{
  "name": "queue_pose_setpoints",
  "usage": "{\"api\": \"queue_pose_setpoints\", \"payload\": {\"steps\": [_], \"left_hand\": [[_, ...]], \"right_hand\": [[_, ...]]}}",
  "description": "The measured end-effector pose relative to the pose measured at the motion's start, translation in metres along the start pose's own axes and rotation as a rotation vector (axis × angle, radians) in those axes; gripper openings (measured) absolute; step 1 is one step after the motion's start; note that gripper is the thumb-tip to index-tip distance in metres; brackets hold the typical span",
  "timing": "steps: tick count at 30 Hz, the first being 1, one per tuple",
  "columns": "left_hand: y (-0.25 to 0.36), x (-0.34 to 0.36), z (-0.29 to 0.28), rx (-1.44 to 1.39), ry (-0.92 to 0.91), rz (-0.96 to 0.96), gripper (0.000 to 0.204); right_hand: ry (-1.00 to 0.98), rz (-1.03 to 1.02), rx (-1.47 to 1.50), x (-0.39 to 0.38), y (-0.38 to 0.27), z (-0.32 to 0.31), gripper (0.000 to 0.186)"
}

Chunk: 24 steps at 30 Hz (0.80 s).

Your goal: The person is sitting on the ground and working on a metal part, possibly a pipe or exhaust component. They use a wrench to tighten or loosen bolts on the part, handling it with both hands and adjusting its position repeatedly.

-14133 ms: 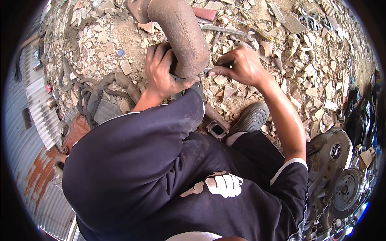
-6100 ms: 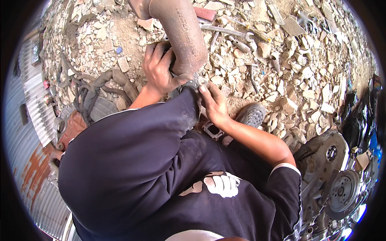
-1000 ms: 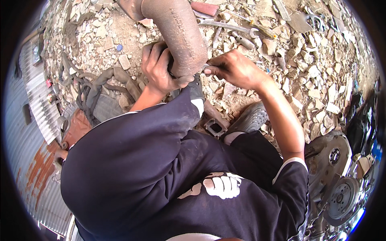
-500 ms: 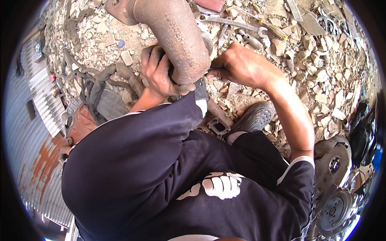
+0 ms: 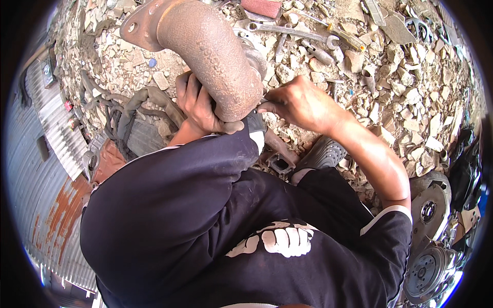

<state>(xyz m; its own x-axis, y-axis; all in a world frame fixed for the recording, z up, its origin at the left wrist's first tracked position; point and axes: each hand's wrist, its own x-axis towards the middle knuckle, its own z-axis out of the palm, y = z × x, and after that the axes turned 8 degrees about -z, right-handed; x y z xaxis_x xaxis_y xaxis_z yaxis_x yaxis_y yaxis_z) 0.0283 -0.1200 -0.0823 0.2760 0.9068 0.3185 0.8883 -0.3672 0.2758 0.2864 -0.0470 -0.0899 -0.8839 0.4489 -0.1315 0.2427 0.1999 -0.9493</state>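
Note:
A rusty cast elbow pipe point(image 5: 205, 56) with a holed flange point(image 5: 138, 28) at its upper left rises at top centre; its low end is just above my dark-clothed knee and shoe. My left hand point(image 5: 197, 105) is closed on this low end from the left, fingers curled behind it, thumb beneath. My right hand point(image 5: 298, 102) is pinched at the right of that end, against a small part mostly hidden by the fingers. A dull metal piece point(image 5: 257, 59) shows behind the pipe's bend.
On the rubble point(image 5: 405, 102) lie wrenches point(image 5: 292, 31), a screwdriver point(image 5: 344, 41), sockets point(image 5: 318, 54) and a square-flanged pipe point(image 5: 281, 163). Dark hoses point(image 5: 138, 102) lie left, beside corrugated sheets point(image 5: 41, 179). Engine parts point(image 5: 426, 262) and black plastic point(image 5: 462, 159) crowd the right.
The pipe has tilted, its flange swinging left and its low end dropping, baring a piece behind it. My left hand moved down with it. My right hand moved out and back toward the joint.

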Motion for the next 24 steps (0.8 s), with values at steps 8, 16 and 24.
{"api": "queue_pose_setpoints", "payload": {"steps": [8, 16, 24], "left_hand": [[0.012, 0.008, -0.003, -0.014, 0.048, -0.045, 0.087], [0.003, 0.001, 0.006, -0.037, 0.119, -0.107, 0.095], [0.003, 0.0, 0.007, -0.041, 0.15, -0.124, 0.1]], "right_hand": [[0.468, 0.444, 0.661, -0.017, -0.025, 0.091, 0.033], [0.49, 0.229, 0.37, -0.02, -0.009, 0.087, 0.026], [0.163, 0.037, 0.065, -0.033, 0.011, 0.021, 0.027]]}}
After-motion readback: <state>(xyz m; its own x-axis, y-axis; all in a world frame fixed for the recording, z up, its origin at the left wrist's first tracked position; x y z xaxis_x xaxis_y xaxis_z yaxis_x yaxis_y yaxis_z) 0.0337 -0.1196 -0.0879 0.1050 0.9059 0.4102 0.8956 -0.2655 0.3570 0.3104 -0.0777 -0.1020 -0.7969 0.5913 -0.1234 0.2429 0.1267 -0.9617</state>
